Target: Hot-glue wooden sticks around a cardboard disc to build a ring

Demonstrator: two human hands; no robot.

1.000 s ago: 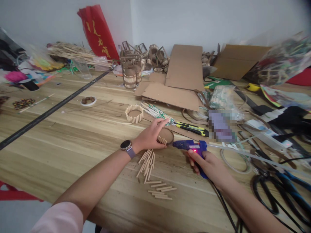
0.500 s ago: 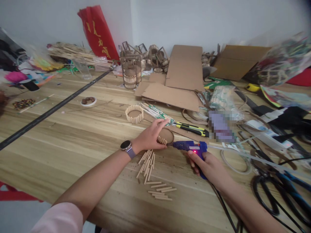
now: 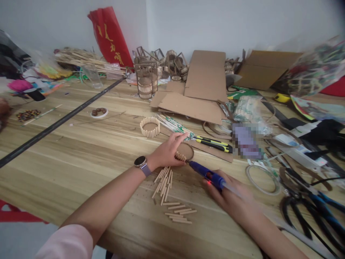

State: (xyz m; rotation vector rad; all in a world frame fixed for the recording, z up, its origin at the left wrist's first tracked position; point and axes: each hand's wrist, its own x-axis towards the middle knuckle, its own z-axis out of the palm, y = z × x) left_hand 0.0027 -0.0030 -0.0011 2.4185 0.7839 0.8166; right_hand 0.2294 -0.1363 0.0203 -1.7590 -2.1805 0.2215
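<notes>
My left hand [image 3: 169, 149] grips the near-left side of a round cardboard base [image 3: 185, 151], whose edge carries a short row of upright wooden sticks. In my right hand [image 3: 222, 187] is a blue hot glue gun [image 3: 203, 171], a red light glowing on it. Its nozzle points at the rim of the base, close to my left fingertips; I cannot tell whether it touches. Short wooden sticks [image 3: 163, 183] lie loose on the table just below my left hand. Beyond it stands a ring of upright sticks on a round base [image 3: 150, 127].
A yellow-black utility knife [image 3: 212, 144] lies behind the base. Cardboard pieces [image 3: 191, 108] and small stick baskets [image 3: 145, 86] stand farther back. Scissors [image 3: 296, 216], a tape ring [image 3: 262, 180] and a white power strip [image 3: 299, 151] crowd the right. Another person's hand [image 3: 3, 108] shows at the left edge.
My right hand has turned the glue gun, so its body now slants down to the right and its nozzle sits slightly lower and nearer me. My left hand keeps its hold.
</notes>
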